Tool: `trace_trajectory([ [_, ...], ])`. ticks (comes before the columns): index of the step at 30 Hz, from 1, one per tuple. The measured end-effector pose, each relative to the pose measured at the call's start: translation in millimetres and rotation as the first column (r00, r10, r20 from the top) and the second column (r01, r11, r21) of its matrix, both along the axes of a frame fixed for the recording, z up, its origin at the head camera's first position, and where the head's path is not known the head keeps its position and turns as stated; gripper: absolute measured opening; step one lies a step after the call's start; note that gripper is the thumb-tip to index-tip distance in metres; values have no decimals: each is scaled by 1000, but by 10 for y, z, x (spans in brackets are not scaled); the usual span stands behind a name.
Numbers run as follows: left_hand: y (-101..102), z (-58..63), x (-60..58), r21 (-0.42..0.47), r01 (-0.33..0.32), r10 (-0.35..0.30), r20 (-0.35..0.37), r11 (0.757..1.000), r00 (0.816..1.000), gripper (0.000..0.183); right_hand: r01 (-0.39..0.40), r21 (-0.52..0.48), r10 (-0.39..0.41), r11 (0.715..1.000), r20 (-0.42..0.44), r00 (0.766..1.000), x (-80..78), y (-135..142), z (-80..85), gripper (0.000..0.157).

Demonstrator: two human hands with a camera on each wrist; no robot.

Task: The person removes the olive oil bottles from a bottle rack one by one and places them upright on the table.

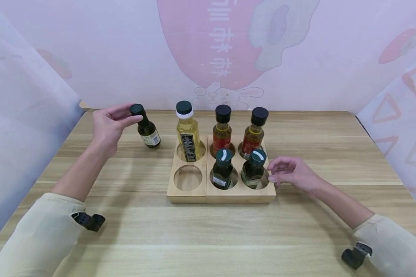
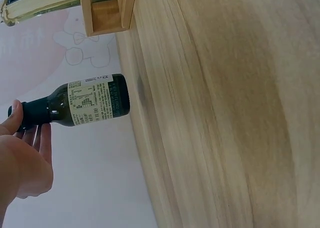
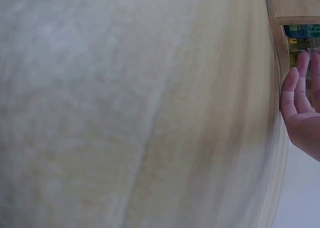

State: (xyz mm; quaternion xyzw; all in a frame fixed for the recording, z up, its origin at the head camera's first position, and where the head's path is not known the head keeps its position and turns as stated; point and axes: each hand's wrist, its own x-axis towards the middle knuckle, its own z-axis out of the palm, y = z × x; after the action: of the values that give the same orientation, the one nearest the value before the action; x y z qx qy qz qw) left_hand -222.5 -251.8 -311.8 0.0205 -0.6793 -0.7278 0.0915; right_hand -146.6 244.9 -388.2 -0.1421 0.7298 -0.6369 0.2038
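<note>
Just right of the wooden bottle rack (image 1: 240,199), the right hand (image 1: 292,173) has its grip loosely apart. Left of the rack, the left hand (image 1: 108,126) pinches a dark green bottle (image 1: 146,127) by its cap (image 1: 137,109); only the left wrist view shows the label's (image 2: 91,101) printed table. Behind the rack runs the far edge (image 1: 305,112) of the desk (image 1: 225,242).

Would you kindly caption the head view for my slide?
Left hand holds a dark bottle by the top beside a wooden rack holding five bottles.

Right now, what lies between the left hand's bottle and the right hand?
In the head view, the wooden rack holding five bottles, plus bare tabletop.
</note>
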Motion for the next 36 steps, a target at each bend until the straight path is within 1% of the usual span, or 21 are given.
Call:
trace_trajectory([
  [7,-43,-35,-72,-17,-17,17,10,1000,1000,39,6,13,-6,1000,10,1000,0,-8,6,21],
  [16,-99,-59,-117,0,-43,43,27,999,999,40,7,6,-7,1000,10,1000,-7,-2,2,19],
  [25,-117,-65,-161,31,-47,46,23,998,999,36,15,12,-15,1000,24,1000,-5,2,13,19],
  [31,-124,-76,-183,16,-53,53,37,998,998,33,33,22,-34,999,19,999,5,-6,24,24],
  [36,-127,-78,-200,21,-52,51,52,998,997,36,33,9,-34,999,30,999,18,-4,30,25],
])
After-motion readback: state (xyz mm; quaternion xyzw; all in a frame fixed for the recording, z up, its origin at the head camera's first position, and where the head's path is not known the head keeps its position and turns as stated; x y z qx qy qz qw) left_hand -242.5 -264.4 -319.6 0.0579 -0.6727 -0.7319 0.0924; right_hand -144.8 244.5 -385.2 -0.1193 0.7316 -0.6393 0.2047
